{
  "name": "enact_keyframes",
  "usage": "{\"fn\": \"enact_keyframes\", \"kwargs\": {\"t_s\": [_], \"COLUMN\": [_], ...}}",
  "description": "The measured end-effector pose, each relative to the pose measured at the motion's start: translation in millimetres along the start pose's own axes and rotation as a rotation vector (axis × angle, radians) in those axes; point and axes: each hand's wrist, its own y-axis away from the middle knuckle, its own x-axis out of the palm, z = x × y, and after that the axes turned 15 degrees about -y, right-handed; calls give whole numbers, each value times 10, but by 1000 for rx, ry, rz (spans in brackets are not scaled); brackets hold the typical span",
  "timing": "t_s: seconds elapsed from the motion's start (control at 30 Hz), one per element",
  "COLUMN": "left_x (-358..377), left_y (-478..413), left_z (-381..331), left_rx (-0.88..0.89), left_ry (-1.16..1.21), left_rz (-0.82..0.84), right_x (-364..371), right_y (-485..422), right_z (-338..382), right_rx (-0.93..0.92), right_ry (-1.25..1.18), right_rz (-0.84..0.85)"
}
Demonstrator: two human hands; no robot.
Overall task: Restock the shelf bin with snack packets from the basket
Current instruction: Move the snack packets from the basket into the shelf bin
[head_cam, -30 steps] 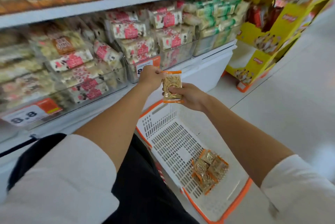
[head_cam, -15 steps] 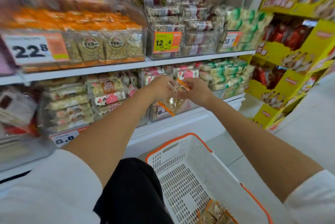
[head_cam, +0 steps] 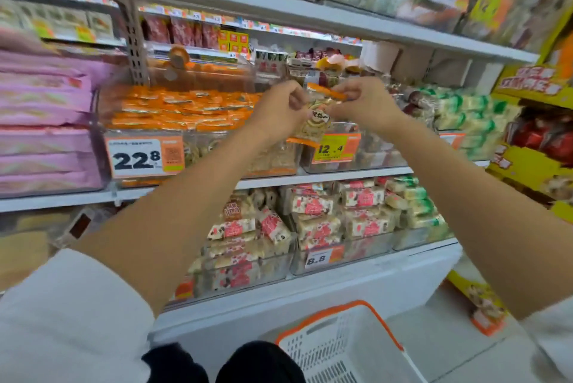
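Both hands hold one snack packet (head_cam: 313, 122), clear with orange ends, up in front of the middle shelf. My left hand (head_cam: 280, 109) pinches its upper left edge and my right hand (head_cam: 362, 103) pinches its orange top edge. The packet hangs just right of a clear shelf bin (head_cam: 161, 134) full of matching orange-edged packets, marked with a 22.8 price tag. The white basket (head_cam: 338, 342) with an orange rim sits on the floor at the bottom; its contents are out of view.
A neighbouring bin (head_cam: 356, 162) with a 12.4 tag stands right behind the packet. Pink packs (head_cam: 46, 122) fill the left. Red-and-white packets (head_cam: 310, 221) lie on the lower shelf. A yellow display stand (head_cam: 533, 147) stands on the right.
Both hands lifted the packet from near the lower shelf up to the middle shelf level. The view tilted upward, so the basket dropped to the bottom edge.
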Motion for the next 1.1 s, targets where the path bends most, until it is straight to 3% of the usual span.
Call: {"fn": "enact_keyframes", "kwargs": {"t_s": [0.13,0.3,0.5,0.63,0.83,1.1], "left_x": [-273,-260,-407,-396,-284,-257], "left_y": [-317,-374,-383,-374,-288,-297], "left_z": [11,252,276,401,478,471], "left_rx": [-22,-61,-86,-156,-158,-276], "left_ry": [-74,-171,-43,-153,-301,-396], "left_rz": [-65,146,112,336,405,559], "right_x": [135,335,384,529,587,589], "right_y": [-454,-517,-587,-530,-451,-558], "right_z": [127,-14,-39,-112,-236,-298], "right_rx": [-122,-167,-190,-211,-205,80], "right_ry": [58,316,244,425,844,560], "right_rz": [-61,53,0,184,274,466]}}
